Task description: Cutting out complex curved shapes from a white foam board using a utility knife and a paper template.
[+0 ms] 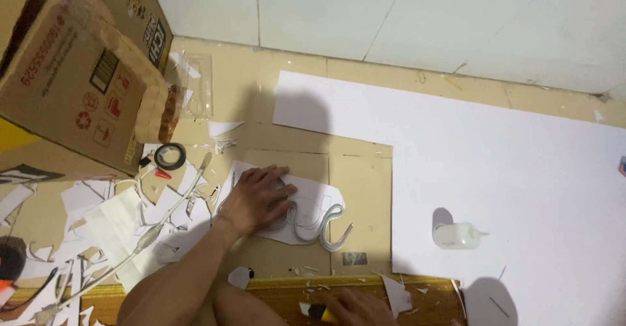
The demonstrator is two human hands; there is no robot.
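Observation:
My left hand (256,195) lies flat, fingers spread, on a small white cut-out sheet (312,199) on the floor. A curved strip of clear or silvery flexible tube (326,228) follows a drawn wavy outline on that sheet, right of the hand. At the bottom edge, my right hand (355,308) is closed around a small yellow and black object (321,312), mostly hidden. A small clear squeeze bottle (458,235) lies on its side on the large white board (508,163).
A brown cardboard box (72,72) stands at the upper left. A roll of black tape (170,156) and many white paper scraps (104,215) litter the floor on the left. A thin cable (147,235) runs across the scraps. White wall tiles (391,13) lie beyond.

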